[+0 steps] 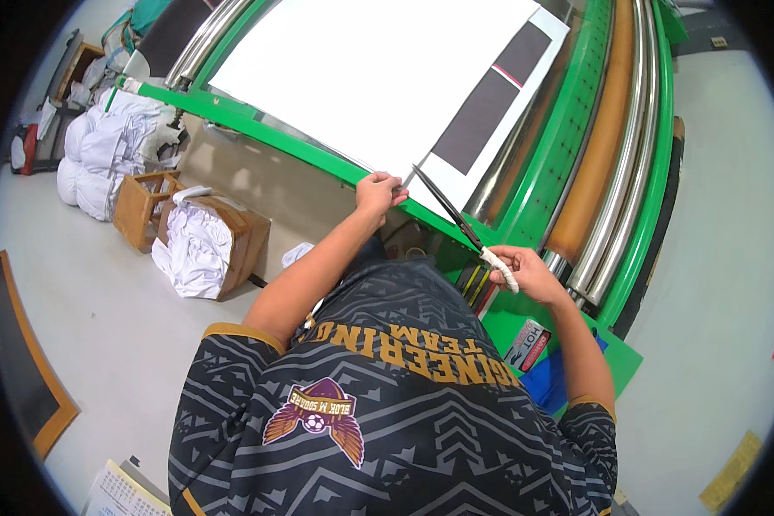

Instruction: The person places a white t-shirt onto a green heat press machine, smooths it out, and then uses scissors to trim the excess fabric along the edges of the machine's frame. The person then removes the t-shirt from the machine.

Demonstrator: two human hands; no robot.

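"Which way does the white sheet [335, 77] lie from the scissors [447, 205]?"

"Ahead and to the left. It spreads over the green machine [275, 142], reaching its near edge. The scissors' long axis slants from the right hand [527, 273] forward and left, tips at the sheet's near margin."

"And each grip?"

"The right hand's is closed around the white-wrapped handles, by the machine's near right corner. The left hand [381, 196] is nearer the sheet: thumb and finger pinch its near margin, just left of the tips. Whether the 2 blades are parted, I cannot tell."

"Any printing?"

"The sheet bears 1 dark strip [471, 129] with a red-and-white band, no lettering I can make out. The shirt [456, 430] has gold lettering and 1 winged crest [316, 417]. A red, white and black label [529, 344] sits near the right forearm."
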